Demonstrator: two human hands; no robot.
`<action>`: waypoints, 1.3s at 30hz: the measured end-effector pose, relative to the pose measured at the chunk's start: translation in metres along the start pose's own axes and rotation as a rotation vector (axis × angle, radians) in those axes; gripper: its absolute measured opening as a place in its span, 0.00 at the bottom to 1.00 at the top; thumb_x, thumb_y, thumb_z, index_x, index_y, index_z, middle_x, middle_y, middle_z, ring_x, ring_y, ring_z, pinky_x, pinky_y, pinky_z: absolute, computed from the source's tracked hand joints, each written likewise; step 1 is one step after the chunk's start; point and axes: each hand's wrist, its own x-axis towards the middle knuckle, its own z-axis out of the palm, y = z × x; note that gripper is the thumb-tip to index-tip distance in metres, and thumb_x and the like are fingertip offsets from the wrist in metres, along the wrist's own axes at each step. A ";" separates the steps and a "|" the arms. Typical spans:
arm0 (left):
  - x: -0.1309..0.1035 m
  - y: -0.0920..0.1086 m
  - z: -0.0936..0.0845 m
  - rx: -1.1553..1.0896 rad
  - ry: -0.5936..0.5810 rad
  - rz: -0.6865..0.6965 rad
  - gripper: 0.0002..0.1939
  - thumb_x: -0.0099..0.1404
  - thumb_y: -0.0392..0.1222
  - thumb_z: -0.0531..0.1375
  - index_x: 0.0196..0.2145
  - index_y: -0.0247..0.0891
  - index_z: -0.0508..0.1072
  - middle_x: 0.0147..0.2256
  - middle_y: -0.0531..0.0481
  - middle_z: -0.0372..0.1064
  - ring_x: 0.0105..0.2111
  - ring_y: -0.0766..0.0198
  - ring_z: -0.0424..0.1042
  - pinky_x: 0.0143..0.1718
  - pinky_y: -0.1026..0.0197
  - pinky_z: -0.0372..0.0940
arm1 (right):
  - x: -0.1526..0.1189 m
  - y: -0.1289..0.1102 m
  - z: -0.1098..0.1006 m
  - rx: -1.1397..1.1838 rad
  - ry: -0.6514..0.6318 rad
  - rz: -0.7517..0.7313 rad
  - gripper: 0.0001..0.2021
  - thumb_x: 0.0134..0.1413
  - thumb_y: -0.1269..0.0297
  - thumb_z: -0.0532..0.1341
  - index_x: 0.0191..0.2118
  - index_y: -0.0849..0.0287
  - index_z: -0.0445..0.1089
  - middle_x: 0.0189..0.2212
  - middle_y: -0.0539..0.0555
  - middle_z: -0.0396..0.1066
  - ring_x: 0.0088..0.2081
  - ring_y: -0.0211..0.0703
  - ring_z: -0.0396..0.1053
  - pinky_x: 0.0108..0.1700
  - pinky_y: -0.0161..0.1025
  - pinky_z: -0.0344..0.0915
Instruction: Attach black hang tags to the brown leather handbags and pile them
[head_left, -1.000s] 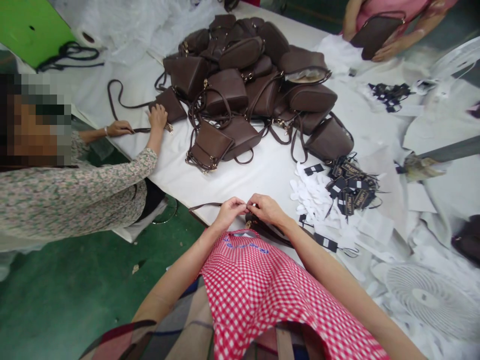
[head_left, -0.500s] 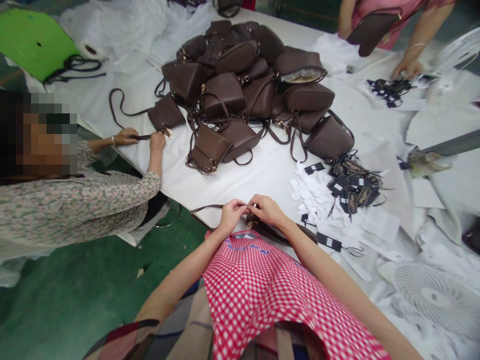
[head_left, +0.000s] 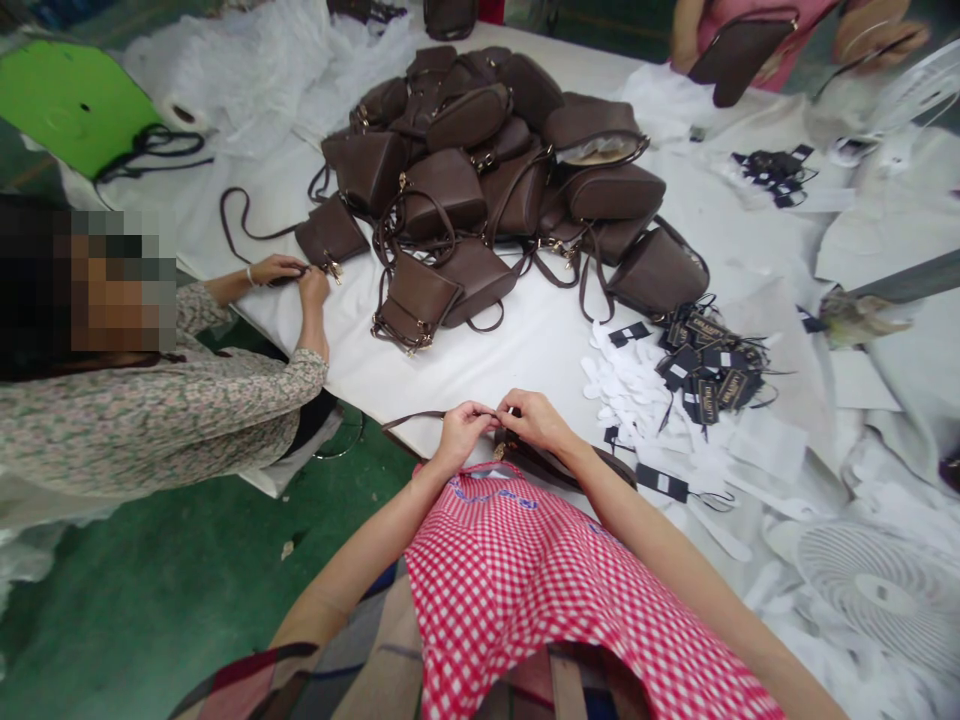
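A big white table [head_left: 360, 365] fills the middle. On its far part sits a big heap of brown bags [head_left: 450, 190]. To the right is a smaller pile of black tags [head_left: 709, 365]. One brown bag [head_left: 541, 463] is at the near edge, partly hidden by the right hand [head_left: 536, 420]. The left hand [head_left: 465, 432] is just beside the right. Fingers of both are pinched on a thin brown strap [head_left: 412, 417], which pokes out to the left.

Both hands [head_left: 463, 430] apparently pinch a brown strap [head_left: 414, 416].
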 end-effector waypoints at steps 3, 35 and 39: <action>0.000 0.000 0.001 -0.025 0.016 -0.015 0.06 0.51 0.36 0.65 0.29 0.34 0.74 0.26 0.52 0.75 0.28 0.65 0.75 0.41 0.57 0.70 | 0.000 0.000 0.000 0.009 0.010 -0.007 0.07 0.54 0.69 0.59 0.29 0.59 0.75 0.29 0.52 0.72 0.32 0.38 0.67 0.37 0.34 0.61; -0.013 0.020 -0.003 -0.305 -0.219 -0.056 0.09 0.48 0.38 0.61 0.26 0.36 0.64 0.30 0.46 0.75 0.33 0.60 0.73 0.40 0.58 0.63 | -0.023 0.001 -0.043 0.718 -0.343 0.277 0.15 0.43 0.62 0.63 0.40 0.59 0.72 0.26 0.48 0.69 0.23 0.34 0.61 0.24 0.32 0.56; -0.015 0.014 -0.004 -0.328 -0.207 -0.100 0.11 0.49 0.38 0.63 0.29 0.36 0.65 0.30 0.47 0.75 0.30 0.62 0.73 0.40 0.57 0.64 | -0.025 -0.008 -0.032 0.555 -0.351 0.171 0.15 0.44 0.68 0.58 0.41 0.59 0.72 0.24 0.46 0.68 0.22 0.34 0.60 0.25 0.32 0.56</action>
